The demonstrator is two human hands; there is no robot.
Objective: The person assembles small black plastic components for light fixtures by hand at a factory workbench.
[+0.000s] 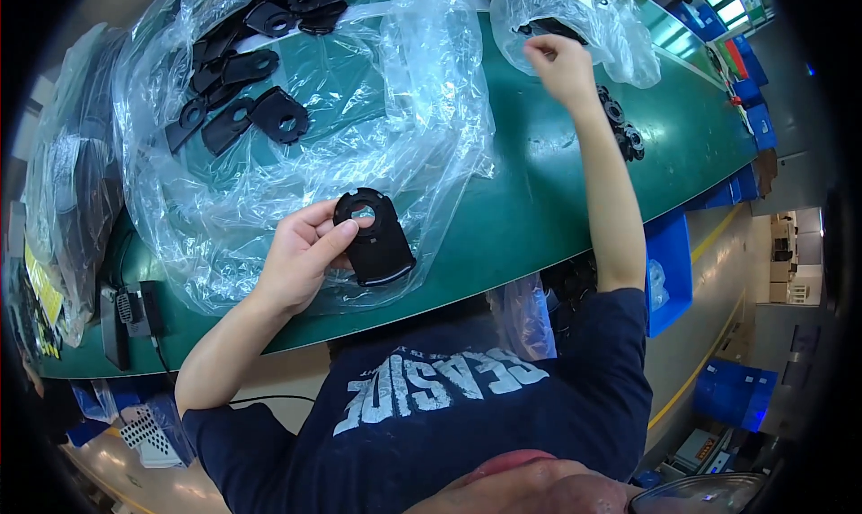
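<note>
My left hand [301,258] is closed on a black plastic part [382,252] with a rounded end, a large round hole and a flat tab, held over the near edge of the table. Its thumb lies on the ring beside the hole. Farther off to the right, my right hand [564,72] is raised in a pinch at the mouth of a clear plastic bag [514,52]. Dark pieces [558,29] show in that bag, behind the fingertips. Whatever the pinch holds, if anything, is too small to make out.
Similar black parts [280,116] lie in several heaps on clear plastic sheeting [431,110] over the green table [530,191]. Black ring-shaped pieces [620,119] sit past my right forearm. A wrapped stack [76,173] stands far left; a blue bin [672,281] is beyond the right edge.
</note>
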